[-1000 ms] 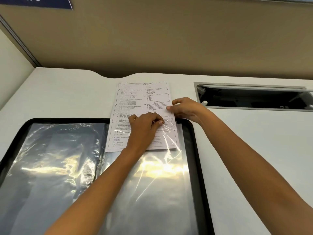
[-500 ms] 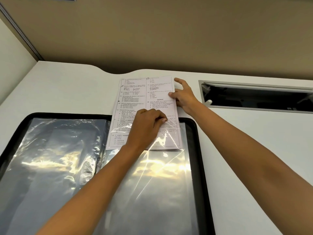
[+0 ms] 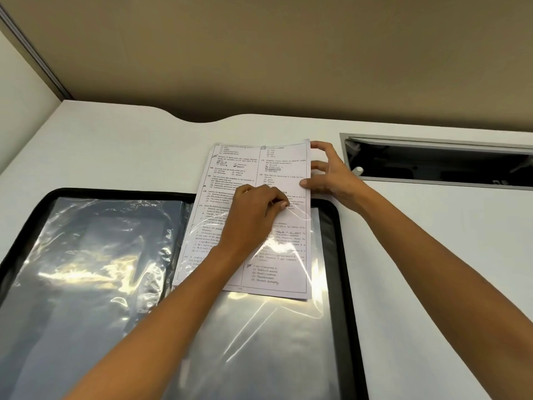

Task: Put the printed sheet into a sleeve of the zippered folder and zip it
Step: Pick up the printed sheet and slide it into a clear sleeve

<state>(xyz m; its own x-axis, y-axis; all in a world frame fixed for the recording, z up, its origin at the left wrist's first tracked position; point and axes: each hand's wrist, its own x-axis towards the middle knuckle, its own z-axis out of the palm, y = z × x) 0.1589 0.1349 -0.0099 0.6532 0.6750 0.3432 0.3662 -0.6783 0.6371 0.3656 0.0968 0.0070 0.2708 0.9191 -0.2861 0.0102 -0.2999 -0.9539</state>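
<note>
The black zippered folder (image 3: 341,255) lies open on the desk, clear plastic sleeves on both halves. The printed sheet (image 3: 277,168) sits lengthwise on the right half, its lower part under the film of the right-hand clear sleeve (image 3: 259,342), its upper part sticking out past the folder's far edge. My left hand (image 3: 253,217) lies on the sheet's middle, fingertips pinching the sleeve's upper edge. My right hand (image 3: 331,174) holds the sheet's right edge near the top, fingers spread along it.
A long rectangular cable slot (image 3: 438,166) with a grey frame is cut into the white desk (image 3: 432,255) just right of my right hand. A beige partition (image 3: 259,53) stands behind the desk. The left sleeve (image 3: 95,269) is crinkled and glares.
My right hand has moved up the sheet's right edge toward its top corner. The sheet now reaches further down inside the sleeve. My left hand stays at the sleeve's opening.
</note>
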